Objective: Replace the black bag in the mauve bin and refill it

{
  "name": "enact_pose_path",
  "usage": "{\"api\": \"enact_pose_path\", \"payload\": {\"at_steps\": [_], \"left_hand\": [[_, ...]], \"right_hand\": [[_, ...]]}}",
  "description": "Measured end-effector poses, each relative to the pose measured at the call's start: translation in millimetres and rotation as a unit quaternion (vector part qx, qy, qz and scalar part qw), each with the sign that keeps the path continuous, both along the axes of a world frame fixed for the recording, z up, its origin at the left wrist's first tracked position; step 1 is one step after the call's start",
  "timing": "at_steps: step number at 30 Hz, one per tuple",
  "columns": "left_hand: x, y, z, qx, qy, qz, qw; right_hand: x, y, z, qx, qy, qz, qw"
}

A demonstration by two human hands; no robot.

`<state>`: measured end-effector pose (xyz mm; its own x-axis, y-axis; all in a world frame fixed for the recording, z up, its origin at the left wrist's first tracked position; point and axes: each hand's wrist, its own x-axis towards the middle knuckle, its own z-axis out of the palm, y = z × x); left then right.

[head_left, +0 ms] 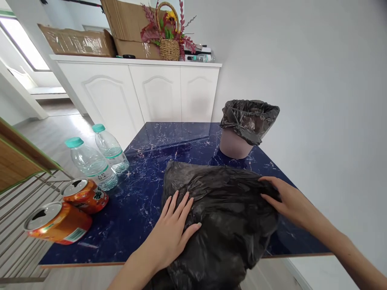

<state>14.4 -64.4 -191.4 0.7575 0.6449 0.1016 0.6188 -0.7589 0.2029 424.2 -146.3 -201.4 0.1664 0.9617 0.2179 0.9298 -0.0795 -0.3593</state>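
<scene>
A large black plastic garbage bag [229, 201] lies spread and wrinkled over the table, its near part hanging past the front edge. My left hand [173, 231] rests palm down on the bag's left side, fingers stretched and spread. At the bag's right edge is my right hand [279, 195], its thumb and forefinger apart and touching the plastic; its other fingers are mostly hidden. Beyond the bag stands a small pinkish-grey trash bin [236, 143] with a black liner [249, 117] folded over its rim.
Two clear water bottles [92, 165] with teal caps and two opened orange cans [60, 221] stand at the left of the blue marbled table [133, 225]. A metal rack [21, 225] adjoins the left. Behind, a white cabinet [160, 88] bears cardboard boxes [75, 42] and a flower basket [169, 49].
</scene>
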Motion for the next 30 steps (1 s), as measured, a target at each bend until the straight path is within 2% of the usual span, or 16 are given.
{"api": "enact_pose_path", "payload": {"at_steps": [2, 3, 6, 8, 10, 13, 16, 19, 21, 26, 28, 30], "left_hand": [[0.2, 7.2, -8.2, 0.014, 0.004, 0.019, 1.0], [1.3, 9.3, -6.9, 0.022, -0.003, 0.027, 0.999], [15.5, 9.9, 13.2, 0.028, -0.039, 0.023, 0.999], [35.7, 8.4, 29.6, 0.007, -0.047, -0.005, 0.999], [61.7, 9.7, 38.8, -0.023, -0.038, -0.027, 0.999], [100.3, 21.0, 33.7, -0.045, -0.031, -0.034, 0.998], [124.1, 40.5, 15.9, -0.053, -0.013, -0.023, 0.998], [124.9, 60.3, -1.4, -0.055, 0.003, -0.013, 0.998], [114.6, 73.3, -10.0, -0.036, 0.0, -0.012, 0.999], [86.5, 111.7, -16.9, 0.02, -0.004, 0.018, 1.0], [87.4, 119.5, -11.0, 0.024, 0.01, 0.045, 0.999], [97.6, 111.9, 0.6, 0.014, 0.018, 0.053, 0.998]], "right_hand": [[5.6, -7.9, 3.5, -0.011, -0.03, -0.011, 0.999], [4.7, -11.8, 8.4, -0.012, -0.048, -0.027, 0.998], [-12.6, -20.0, 29.4, 0.034, -0.087, -0.063, 0.994], [-32.0, -20.0, 41.5, 0.088, -0.089, -0.026, 0.992], [-51.5, -14.4, 45.2, 0.107, -0.086, 0.048, 0.989], [-70.3, 2.5, 29.5, 0.071, -0.092, 0.134, 0.984], [-70.5, 21.7, -2.8, 0.019, -0.104, 0.15, 0.983], [-56.1, 32.1, -32.1, -0.016, -0.102, 0.127, 0.986], [-44.0, 33.0, -43.4, -0.029, -0.091, 0.116, 0.989], [-27.9, 28.7, -47.9, -0.026, -0.071, 0.116, 0.99], [-29.1, 28.8, -47.2, -0.024, -0.07, 0.111, 0.991], [-31.6, 29.7, -48.6, -0.023, -0.075, 0.106, 0.991]]}}
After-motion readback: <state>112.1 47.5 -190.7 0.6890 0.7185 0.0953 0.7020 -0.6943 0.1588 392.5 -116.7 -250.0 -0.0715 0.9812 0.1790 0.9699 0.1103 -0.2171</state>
